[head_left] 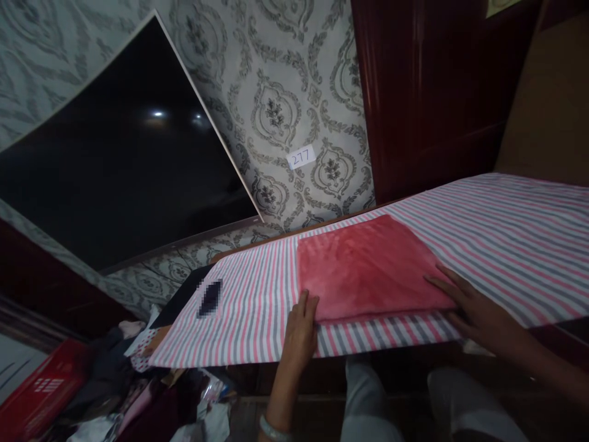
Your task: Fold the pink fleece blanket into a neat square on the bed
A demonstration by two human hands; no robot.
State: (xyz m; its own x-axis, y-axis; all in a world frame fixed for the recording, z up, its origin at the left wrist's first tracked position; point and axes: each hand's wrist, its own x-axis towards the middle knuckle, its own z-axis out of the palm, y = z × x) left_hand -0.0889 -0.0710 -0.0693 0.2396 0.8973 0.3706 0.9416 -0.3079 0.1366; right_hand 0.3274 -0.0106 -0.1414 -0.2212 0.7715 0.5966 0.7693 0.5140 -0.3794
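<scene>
A folded coral-pink plush cloth lies flat as a rough rectangle on a striped cover of pink, grey and white. At its near left corner is my left hand, fingertips touching the edge and fingers stretched out. My right hand rests along the right edge with its fingers extended and apart, some of them on the fabric. Neither hand grips anything. A bracelet circles my left wrist.
A large dark television hangs on the patterned wall, near a paper label reading 277. A dark blurred object lies on the cover at left. On the floor stand a red basket and heaped clothes and bags. A dark red panel rises behind.
</scene>
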